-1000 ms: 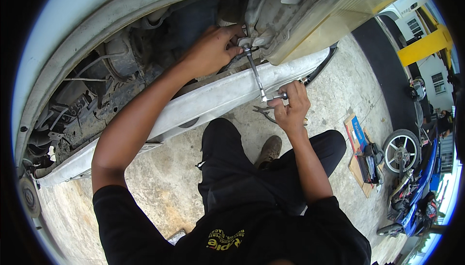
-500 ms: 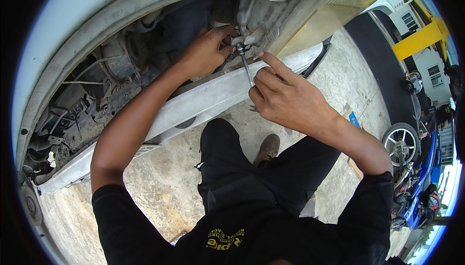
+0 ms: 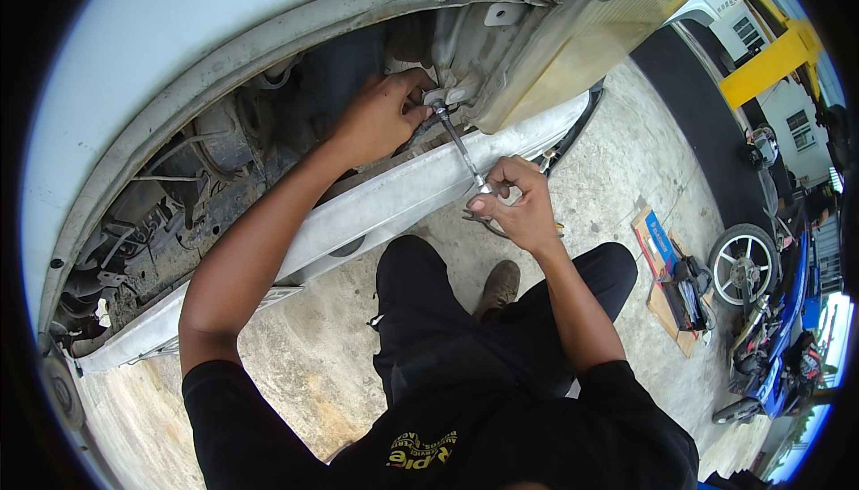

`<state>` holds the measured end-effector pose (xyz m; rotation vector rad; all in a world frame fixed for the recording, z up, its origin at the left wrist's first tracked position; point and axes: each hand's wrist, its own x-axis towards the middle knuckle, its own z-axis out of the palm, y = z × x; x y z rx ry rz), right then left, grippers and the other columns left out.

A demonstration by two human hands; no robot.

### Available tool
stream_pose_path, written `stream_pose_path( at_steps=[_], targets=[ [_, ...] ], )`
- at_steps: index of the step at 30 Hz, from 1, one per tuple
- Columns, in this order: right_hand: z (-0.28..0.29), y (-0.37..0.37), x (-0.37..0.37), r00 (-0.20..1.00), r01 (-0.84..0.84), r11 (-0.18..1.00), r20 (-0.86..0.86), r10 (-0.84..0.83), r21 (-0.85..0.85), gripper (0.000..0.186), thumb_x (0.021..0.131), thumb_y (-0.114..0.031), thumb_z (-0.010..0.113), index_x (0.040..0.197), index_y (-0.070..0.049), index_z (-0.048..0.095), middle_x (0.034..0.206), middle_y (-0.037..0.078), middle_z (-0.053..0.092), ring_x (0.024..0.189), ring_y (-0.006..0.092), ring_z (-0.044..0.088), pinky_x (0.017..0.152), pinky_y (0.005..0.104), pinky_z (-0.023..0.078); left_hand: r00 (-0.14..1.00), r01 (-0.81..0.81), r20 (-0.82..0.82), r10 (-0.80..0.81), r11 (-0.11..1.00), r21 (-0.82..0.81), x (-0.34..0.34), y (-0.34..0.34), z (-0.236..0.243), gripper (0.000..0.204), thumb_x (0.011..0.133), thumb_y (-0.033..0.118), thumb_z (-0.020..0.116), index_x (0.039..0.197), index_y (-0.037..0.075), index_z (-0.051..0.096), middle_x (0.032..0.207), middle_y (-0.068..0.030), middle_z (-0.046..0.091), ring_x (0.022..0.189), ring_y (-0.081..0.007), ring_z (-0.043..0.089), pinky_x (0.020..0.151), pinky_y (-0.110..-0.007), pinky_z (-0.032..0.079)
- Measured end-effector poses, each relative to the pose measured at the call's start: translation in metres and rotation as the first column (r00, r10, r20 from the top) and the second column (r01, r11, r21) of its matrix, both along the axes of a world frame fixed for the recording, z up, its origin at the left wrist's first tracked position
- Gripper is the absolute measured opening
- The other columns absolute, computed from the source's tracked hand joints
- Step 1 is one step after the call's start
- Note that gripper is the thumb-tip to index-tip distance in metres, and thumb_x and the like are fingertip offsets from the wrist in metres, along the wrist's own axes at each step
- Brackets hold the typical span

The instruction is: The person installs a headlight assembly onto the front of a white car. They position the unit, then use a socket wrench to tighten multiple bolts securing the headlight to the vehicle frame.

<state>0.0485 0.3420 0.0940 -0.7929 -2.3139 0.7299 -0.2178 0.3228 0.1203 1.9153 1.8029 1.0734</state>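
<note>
A slim metal ratchet wrench (image 3: 459, 143) slants from a light metal bracket (image 3: 458, 94) in the car's open front down toward me. Its end is pinched between the thumb and fingers of my right hand (image 3: 523, 208), which is closed. At the wrench's head, my left hand (image 3: 380, 116) reaches in with bent fingers, thumb beside the head and forefinger against the bracket. What lies between those fingertips is hidden. A yellowed clear headlight lens (image 3: 582, 56) sits right of the bracket. Below my right hand a dark, thin object (image 3: 488, 224) shows, too small to name.
A white bumper (image 3: 394, 187) runs across in front of me, below the engine bay. Dark hoses and metal parts (image 3: 148, 221) fill the bay's left. On the concrete at right lie a blue box (image 3: 658, 241) and a dark case (image 3: 687, 293), near a motorcycle wheel (image 3: 741, 266).
My right hand has moved down toward me, from beside the wrench with its forefinger stretched out to a pinch on the handle's end. My left hand stays at the bracket.
</note>
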Motion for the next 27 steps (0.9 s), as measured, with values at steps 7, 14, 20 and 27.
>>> stream_pose_path(
  at_steps=[7, 14, 20, 27],
  targets=[
    [0.065, 0.005, -0.005, 0.790, -0.553, 0.334, 0.608, -0.080, 0.763, 0.031, 0.089, -0.039, 0.080, 0.084, -0.008, 0.076, 0.086, -0.002, 0.069, 0.096, 0.0183, 0.063, 0.103, 0.0383, 0.046, 0.990, 0.022, 0.139, -0.010, 0.996, -0.082, 0.000, 0.001, -0.001, 0.031, 0.096, 0.011, 0.076, 0.126, 0.001, 0.072, 0.103, -0.0186, 0.079, 0.093, -0.0319, 0.077, 0.085, -0.042, 0.059],
    [0.002, -0.003, -0.006, 0.993, -0.002, 0.831, 0.096, -0.062, 0.557, 0.033, 0.096, -0.031, 0.076, 0.076, -0.008, 0.064, 0.073, 0.002, 0.054, 0.077, 0.0160, 0.052, 0.085, 0.0369, 0.041, 0.993, 0.008, 0.115, -0.002, 0.998, -0.055, 0.000, 0.001, 0.001, 0.030, 0.096, 0.009, 0.076, 0.123, -0.002, 0.073, 0.100, -0.0193, 0.079, 0.091, -0.0287, 0.078, 0.084, -0.040, 0.060],
    [-0.048, -0.015, -0.021, 0.961, 0.102, 0.965, -0.228, -0.159, -0.242, 0.037, 0.102, -0.028, 0.069, 0.074, -0.006, 0.059, 0.070, 0.002, 0.054, 0.070, 0.0188, 0.049, 0.079, 0.0376, 0.041, 0.992, 0.021, 0.123, -0.014, 0.998, -0.060, 0.001, 0.001, 0.003, 0.030, 0.097, 0.008, 0.074, 0.123, -0.005, 0.072, 0.103, -0.0189, 0.080, 0.094, -0.0266, 0.078, 0.085, -0.039, 0.060],
    [0.044, 0.004, -0.003, 0.881, -0.389, 0.604, 0.473, 0.022, 0.696, 0.026, 0.096, -0.023, 0.070, 0.079, -0.004, 0.071, 0.075, 0.004, 0.066, 0.080, 0.0204, 0.064, 0.085, 0.0342, 0.046, 0.986, 0.021, 0.166, -0.007, 0.997, -0.080, 0.001, 0.003, -0.002, 0.029, 0.097, 0.008, 0.075, 0.122, -0.006, 0.071, 0.102, -0.0171, 0.079, 0.094, -0.0250, 0.077, 0.086, -0.038, 0.060]
  ],
)
